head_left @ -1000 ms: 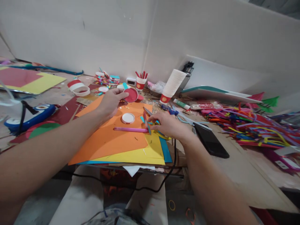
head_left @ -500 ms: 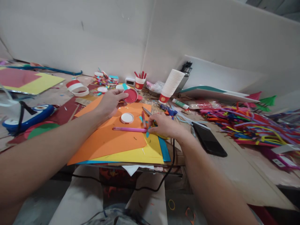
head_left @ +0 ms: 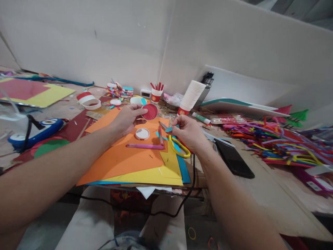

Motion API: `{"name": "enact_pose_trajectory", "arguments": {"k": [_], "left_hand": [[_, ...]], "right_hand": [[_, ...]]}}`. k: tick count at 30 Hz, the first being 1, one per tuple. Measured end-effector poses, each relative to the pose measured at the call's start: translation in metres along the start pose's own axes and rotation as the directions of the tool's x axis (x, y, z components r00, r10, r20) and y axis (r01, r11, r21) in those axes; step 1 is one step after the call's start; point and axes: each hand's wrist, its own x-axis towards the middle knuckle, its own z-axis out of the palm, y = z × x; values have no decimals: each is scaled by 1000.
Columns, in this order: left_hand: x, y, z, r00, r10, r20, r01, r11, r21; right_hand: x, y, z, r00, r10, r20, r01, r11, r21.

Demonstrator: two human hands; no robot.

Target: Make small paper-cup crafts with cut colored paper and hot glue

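Observation:
My left hand [head_left: 131,118] is closed on the edge of a shallow round cup bottom [head_left: 150,111] with a red inside and a pale rim. Between the fingertips of my right hand [head_left: 187,131] is a small blue piece of paper [head_left: 169,129]. Scissors with yellow handles [head_left: 179,147] lie beneath my right hand, their blades pointing away. A white round cup bottom [head_left: 142,133] rests on the orange paper [head_left: 122,159]. Near it lie a pink pen [head_left: 145,146] and a second reddish pen [head_left: 160,135].
A stack of paper cups [head_left: 191,95] leans at the back beside a metal bottle [head_left: 205,88]. Pipe cleaners [head_left: 273,139] pile up on the right, behind a black phone [head_left: 234,158]. A glue gun with a blue base [head_left: 39,133] stands left. A black cable [head_left: 191,187] hangs over the table edge.
My right hand has lifted off the scissors area with the blue piece pinched, uncovering the yellow handles. My left hand has shifted slightly right with the red cup bottom.

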Motion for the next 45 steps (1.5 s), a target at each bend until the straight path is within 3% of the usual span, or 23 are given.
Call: {"name": "enact_pose_trajectory", "arguments": {"k": [7,12,16,20,23,28,37,45], "left_hand": [[-2,-1,3,999,-28,39,28,1000,-2],[-3,-2,3,998,-20,56,19,1000,7],[-4,-3,4,997,-18,72,16,1000,23],[-6,-2,6,996,-21,83,20,1000,19],[-7,-2,6,996,-15,87,13,1000,27],[-8,-4,7,998,-12,67,8,998,58],[-13,-6,14,997,5,76,-12,996,90],[-19,-6,20,993,18,113,-31,992,119]], "right_hand": [[0,-1,8,998,-1,-58,11,983,184],[2,0,13,989,104,-107,-67,949,307],[0,-1,17,979,184,-81,-136,901,411],[-2,-4,20,982,176,-67,-121,862,492],[-2,-5,22,988,152,-18,-126,875,467],[-3,-6,22,993,116,30,-120,951,287],[0,2,37,969,240,51,-227,800,555],[2,7,40,970,241,-15,-213,882,420]]}}
